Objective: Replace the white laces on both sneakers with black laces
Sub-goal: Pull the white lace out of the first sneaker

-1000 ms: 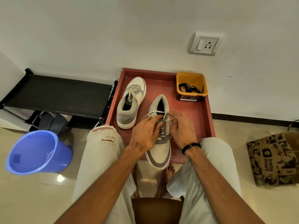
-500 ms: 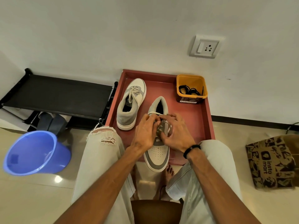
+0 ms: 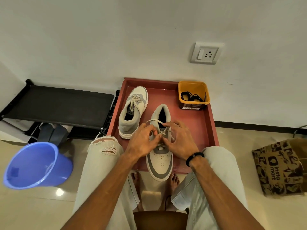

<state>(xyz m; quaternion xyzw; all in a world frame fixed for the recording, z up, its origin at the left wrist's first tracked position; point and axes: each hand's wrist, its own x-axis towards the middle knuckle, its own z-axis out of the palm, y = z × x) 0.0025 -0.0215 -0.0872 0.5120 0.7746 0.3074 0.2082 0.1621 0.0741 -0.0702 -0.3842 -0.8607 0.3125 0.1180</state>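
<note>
Nearest to me: a brown seat edge (image 3: 159,219) between two knees in pale jeans, the left knee ripped, and bare feet (image 3: 137,180) on the tiled floor (image 3: 33,209).

Beyond the knees I see a red tray (image 3: 206,130) on the floor, set against the wall. The near sneaker (image 3: 160,163), white and grey, lies on the tray's near edge with its toe overhanging toward me and its heel pointing far. My left hand (image 3: 142,143) and right hand (image 3: 181,143) meet over its lacing zone. The fingers of the left hand are curled and pinch the white lace (image 3: 153,121) at the eyelets; the fingers of the right hand are curled narrow and pinch the same lace just beside them. A loop of that lace arcs over the shoe opening on the far side of both hands. A black band sits on the right wrist.

To the left and farther off, the second sneaker (image 3: 132,112) rests on the tray, toe pointing far, its white lace tied.

At the tray's far right corner stands an orange tub (image 3: 193,87) holding the black laces (image 3: 191,97).

Off the tray: a blue bucket (image 3: 33,165) near left, a black rack (image 3: 58,103) far left, a printed paper bag (image 3: 279,166) at right, a wall socket (image 3: 206,53) above
</note>
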